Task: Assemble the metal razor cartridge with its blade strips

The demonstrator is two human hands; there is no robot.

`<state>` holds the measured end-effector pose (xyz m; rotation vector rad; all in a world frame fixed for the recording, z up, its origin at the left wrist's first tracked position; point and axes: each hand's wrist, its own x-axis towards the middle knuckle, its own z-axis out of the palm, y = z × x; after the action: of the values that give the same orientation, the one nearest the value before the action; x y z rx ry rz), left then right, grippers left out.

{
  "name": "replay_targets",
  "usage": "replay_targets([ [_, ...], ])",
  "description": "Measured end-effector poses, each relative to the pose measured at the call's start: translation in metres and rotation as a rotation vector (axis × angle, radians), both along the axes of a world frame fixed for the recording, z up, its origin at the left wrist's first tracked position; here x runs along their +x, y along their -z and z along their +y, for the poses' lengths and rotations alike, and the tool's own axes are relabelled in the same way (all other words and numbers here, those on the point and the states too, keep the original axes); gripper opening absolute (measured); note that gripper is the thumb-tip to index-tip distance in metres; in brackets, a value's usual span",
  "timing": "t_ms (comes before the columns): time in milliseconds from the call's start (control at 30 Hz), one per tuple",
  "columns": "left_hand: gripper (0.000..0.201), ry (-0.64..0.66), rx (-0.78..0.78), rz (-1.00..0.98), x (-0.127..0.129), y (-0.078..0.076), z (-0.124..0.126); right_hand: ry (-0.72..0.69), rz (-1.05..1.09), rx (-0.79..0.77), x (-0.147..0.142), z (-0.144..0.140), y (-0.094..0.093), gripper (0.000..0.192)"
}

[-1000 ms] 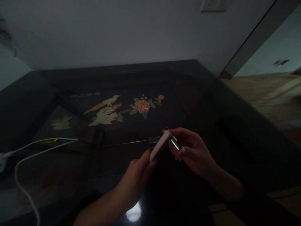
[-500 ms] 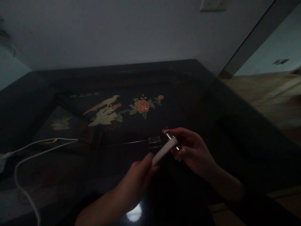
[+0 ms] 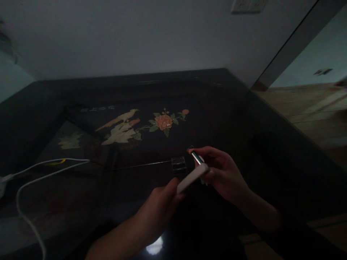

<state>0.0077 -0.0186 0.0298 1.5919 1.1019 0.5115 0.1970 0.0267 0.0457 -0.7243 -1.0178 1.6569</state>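
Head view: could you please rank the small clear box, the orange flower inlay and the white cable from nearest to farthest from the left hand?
From the left hand:
1. Small clear box, just above it, on the dark tabletop.
2. Orange flower inlay, farther back, centre.
3. White cable, far left.

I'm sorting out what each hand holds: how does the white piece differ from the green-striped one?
The white piece is longer and plain pale; the striped piece looks shorter, glinting silver with green. The white piece is pinched at its near end by the left hand, its far end rising rightward; the striped piece sits between the right hand fingers, partly hidden. Both are slim, held above the dark table, and meet by the right fingers.
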Motion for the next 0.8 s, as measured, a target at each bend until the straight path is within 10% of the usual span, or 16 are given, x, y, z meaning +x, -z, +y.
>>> replay_targets([
  [333,0.027,-0.138,0.014,-0.005,-0.0003,-0.0032,0.0071,-0.021,0.030,0.008,-0.0006,0.0003,0.0038,0.036],
  [600,0.017,0.017,-0.029,-0.009,0.0006,0.0011,-0.0021,-0.009,-0.002,-0.006,0.0005,-0.0003,-0.0001,0.033],
  [800,0.025,-0.150,-0.013,-0.033,0.0017,-0.0041,0.0056,-0.031,0.030,0.001,0.0001,-0.0005,0.0038,0.034],
])
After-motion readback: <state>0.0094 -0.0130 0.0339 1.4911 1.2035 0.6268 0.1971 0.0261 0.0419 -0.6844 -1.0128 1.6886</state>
